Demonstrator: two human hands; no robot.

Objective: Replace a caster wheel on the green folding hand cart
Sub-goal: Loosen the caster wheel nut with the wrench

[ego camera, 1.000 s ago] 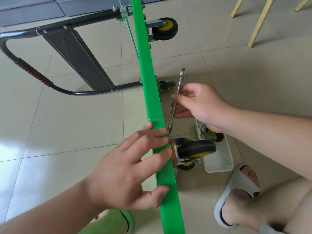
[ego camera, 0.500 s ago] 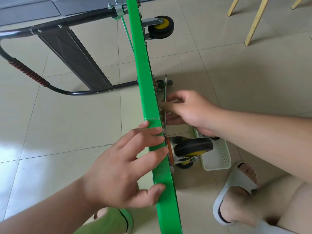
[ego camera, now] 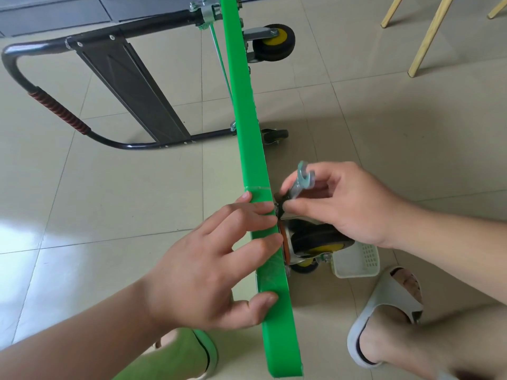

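Both hands work at the green folding hand cart (ego camera: 247,119), which stands on edge on the floor with its black handle (ego camera: 55,111) lying out to the cart's left. The left hand (ego camera: 208,270) is in the same place as a second ago: fingers spread nearly straight over the cart's upturned green edge, thumb pressed lower on that edge, holding it steady without gripping. The change is on the cart's right side. A second ago the wrench (ego camera: 301,182) lay long and nearly parallel to the green edge, its lower end at the caster's mount. Now it has swung round so its free open end points up and toward the camera, and the right hand (ego camera: 348,204) has come in against the mount, thumb and fingertips pinching the shank. The lower end is hidden behind the fingers, so I cannot tell whether it is still seated on a fastener. The caster wheel (ego camera: 315,237) remains bolted to the cart's right face, just under the right hand's heel, with the white basket (ego camera: 359,259) on the floor just beyond it. That arc reads as one stroke on a mounting bolt; whether loosening or tightening cannot be told, and more strokes are likely needed.
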